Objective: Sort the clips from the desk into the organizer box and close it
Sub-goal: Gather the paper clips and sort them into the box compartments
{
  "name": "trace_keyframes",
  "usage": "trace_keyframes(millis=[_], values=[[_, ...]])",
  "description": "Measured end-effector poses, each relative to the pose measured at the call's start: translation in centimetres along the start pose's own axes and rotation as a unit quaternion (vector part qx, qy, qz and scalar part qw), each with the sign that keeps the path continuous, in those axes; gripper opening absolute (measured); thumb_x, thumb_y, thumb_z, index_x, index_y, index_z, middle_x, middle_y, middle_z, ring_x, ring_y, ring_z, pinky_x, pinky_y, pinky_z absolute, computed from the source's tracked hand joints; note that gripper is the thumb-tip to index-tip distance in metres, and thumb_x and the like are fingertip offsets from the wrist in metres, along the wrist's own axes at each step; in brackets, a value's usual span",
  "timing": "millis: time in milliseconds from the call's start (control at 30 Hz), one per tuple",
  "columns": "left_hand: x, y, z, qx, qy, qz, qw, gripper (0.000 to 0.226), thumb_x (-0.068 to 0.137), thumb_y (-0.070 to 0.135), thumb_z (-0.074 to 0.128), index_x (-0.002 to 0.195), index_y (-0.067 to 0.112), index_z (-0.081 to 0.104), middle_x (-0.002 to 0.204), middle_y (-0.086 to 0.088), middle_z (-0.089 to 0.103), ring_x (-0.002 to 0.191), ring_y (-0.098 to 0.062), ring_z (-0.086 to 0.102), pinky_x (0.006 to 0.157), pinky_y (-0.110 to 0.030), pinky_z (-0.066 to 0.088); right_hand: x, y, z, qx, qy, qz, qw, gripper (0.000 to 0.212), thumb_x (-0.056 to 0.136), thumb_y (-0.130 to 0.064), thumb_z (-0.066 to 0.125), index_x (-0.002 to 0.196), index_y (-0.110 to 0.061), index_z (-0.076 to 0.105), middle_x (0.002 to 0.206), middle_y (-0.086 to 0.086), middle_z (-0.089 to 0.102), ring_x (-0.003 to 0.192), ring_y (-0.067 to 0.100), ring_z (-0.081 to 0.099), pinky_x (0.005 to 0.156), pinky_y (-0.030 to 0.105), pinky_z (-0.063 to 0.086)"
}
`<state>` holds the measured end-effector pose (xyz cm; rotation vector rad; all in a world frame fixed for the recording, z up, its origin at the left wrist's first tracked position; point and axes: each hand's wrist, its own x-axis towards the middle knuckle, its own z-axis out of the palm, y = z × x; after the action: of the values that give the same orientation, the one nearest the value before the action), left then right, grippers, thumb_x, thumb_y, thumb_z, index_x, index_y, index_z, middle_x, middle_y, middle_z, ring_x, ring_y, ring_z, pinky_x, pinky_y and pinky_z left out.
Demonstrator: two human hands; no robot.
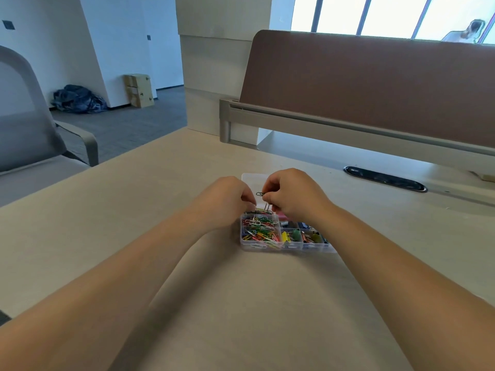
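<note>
A grey chair (32,124) stands at the far left, beside the pale surface (134,210). The left grip (227,199) is curled, its fingertips down among the paper clips (259,231) at the far-left corner of the clear organizer box (267,247). Whether it pinches any of them cannot be told. Just to its right, the right grip (292,196) hovers above the box's far side and pinches a dark paper clip (259,194) between thumb and fingertips. The box sits mid-surface with its lid (250,176) open behind the hands. Its left compartments hold coloured paper clips, and the smaller compartments to the right hold binder clips (294,235). Further right, a dark cable slot (385,179) is set into the surface, below a brown divider panel (375,84).
</note>
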<state>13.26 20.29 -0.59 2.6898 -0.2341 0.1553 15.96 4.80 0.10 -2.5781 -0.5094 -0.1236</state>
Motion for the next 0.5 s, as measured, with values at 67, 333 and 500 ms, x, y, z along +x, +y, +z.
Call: trace_keyframes(millis=[67, 333, 500], values=[[-0.1, -0.1, -0.1, -0.010, 0.010, -0.004, 1.000, 0.017, 0.091, 0.022, 0.062, 0.102, 0.018, 0.075, 0.103, 0.002, 0.068, 0.085, -0.010, 0.051, 0.072, -0.023, 0.037, 0.0, -0.2, 0.1, -0.013, -0.009, -0.006, 1.000, 0.012, 0.094, -0.016, 0.063, 0.100, -0.017, 0.072, 0.086, -0.002, 0.067, 0.070, 0.011, 0.064, 0.068, 0.022, 0.054], [-0.4, -0.8, -0.1, -0.038, 0.048, -0.007, 0.998, 0.015, 0.092, 0.018, 0.059, 0.100, 0.016, 0.071, 0.093, 0.003, 0.063, 0.085, -0.013, 0.057, 0.067, -0.021, 0.037, -0.1, -1.1, 0.5, -0.086, -0.040, -0.030, 0.995, 0.016, 0.093, -0.014, 0.062, 0.103, -0.018, 0.073, 0.100, 0.004, 0.071, 0.083, 0.017, 0.061, 0.076, 0.025, 0.049], [-0.5, -0.6, 0.0, -0.041, 0.051, -0.012, 0.998, 0.018, 0.092, 0.023, 0.058, 0.099, 0.015, 0.072, 0.096, 0.000, 0.067, 0.081, -0.012, 0.053, 0.068, -0.023, 0.036, 0.0, -1.7, 0.6, -0.125, -0.067, -0.023, 0.990, 0.023, 0.094, -0.015, 0.060, 0.113, -0.020, 0.072, 0.109, 0.005, 0.070, 0.092, 0.021, 0.063, 0.088, 0.030, 0.053]])
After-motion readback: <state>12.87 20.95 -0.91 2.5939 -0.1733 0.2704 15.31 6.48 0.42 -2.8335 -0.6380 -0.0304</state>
